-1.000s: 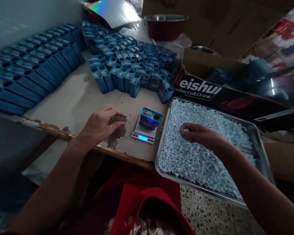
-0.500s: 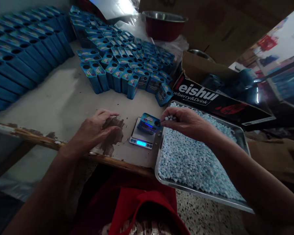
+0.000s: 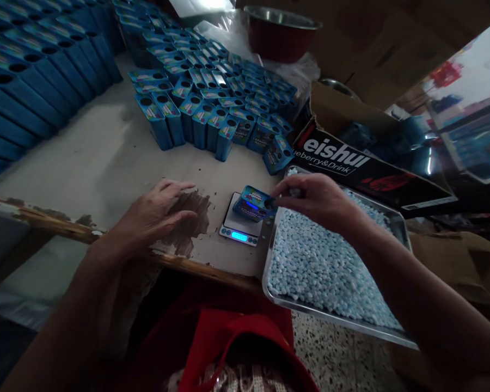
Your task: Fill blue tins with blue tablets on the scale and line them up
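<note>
A small blue tin [image 3: 252, 202] with a round hole lies on a little digital scale [image 3: 240, 225] whose display glows blue. My right hand [image 3: 314, 198] is pinched at the tin's hole, holding a few pale blue candies. To its right a metal tray [image 3: 404, 242] is heaped with pale blue candies [image 3: 318, 261]. My left hand [image 3: 155, 215] rests flat on the worn white table [image 3: 102, 163], fingers spread and holding nothing, a hand's width left of the scale.
Many blue tins stand in rows at the back [image 3: 212, 103] and far left [image 3: 32, 76]. A dark cardboard box [image 3: 363, 163] lies behind the tray. A red metal bowl [image 3: 280, 32] sits at the far back. Red cloth [image 3: 232, 343] covers my lap.
My right hand rose from the tray with candies and moved left to the tin's hole. My left hand flattened and spread its fingers on the table.
</note>
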`<state>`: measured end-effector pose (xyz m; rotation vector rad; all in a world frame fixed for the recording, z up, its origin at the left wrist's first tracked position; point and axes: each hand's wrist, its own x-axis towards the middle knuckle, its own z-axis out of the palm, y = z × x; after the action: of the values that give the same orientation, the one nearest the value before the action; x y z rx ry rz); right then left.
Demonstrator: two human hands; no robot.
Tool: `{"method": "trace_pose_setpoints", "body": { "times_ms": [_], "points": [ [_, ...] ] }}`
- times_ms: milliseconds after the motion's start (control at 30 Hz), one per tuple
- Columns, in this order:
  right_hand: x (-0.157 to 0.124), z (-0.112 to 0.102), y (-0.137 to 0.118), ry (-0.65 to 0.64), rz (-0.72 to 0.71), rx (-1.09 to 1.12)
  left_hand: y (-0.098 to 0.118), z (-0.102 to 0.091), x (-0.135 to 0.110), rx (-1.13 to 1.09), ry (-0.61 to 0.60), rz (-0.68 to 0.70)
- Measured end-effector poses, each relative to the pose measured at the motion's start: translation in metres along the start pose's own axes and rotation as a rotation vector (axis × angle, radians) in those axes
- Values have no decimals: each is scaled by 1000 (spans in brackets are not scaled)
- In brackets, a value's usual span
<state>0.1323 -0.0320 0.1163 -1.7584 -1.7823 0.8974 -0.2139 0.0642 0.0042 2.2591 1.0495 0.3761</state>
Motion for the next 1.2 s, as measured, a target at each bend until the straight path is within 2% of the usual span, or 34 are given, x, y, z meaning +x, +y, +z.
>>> {"method": "trace_pose_setpoints", "body": {
  "times_ms": [67, 167, 233, 300, 400, 533, 700, 833, 1000, 1200],
  "points": [
    [-9, -10, 13, 119, 125, 306, 1, -1, -2, 9, 19, 6],
    [-33, -24, 48, 387, 316, 789, 2, -2, -4, 19, 40, -7],
    [-54, -24, 76, 516, 449, 946, 4, -2, -4, 28, 51, -10],
    [-76, -17, 99, 537, 590, 977, 9, -2, -3, 27, 52, 5],
    [-98, 0, 114, 414, 665, 977, 24, 1, 3, 23, 22, 21],
    [-99, 15, 103, 253, 568, 959, 46, 8, 11, 52, 25, 28],
    [-75, 15, 75, 88, 397, 947, 64, 11, 14, 72, 38, 12],
    [-55, 12, 59, -16, 290, 946, 70, 10, 11, 64, 33, -11],
    [-38, 11, 49, -19, 212, 874, 70, 13, 11, 5, 44, 3],
    [-26, 14, 36, 39, 133, 749, 77, 24, 25, -22, 90, 34]
  ]
}}
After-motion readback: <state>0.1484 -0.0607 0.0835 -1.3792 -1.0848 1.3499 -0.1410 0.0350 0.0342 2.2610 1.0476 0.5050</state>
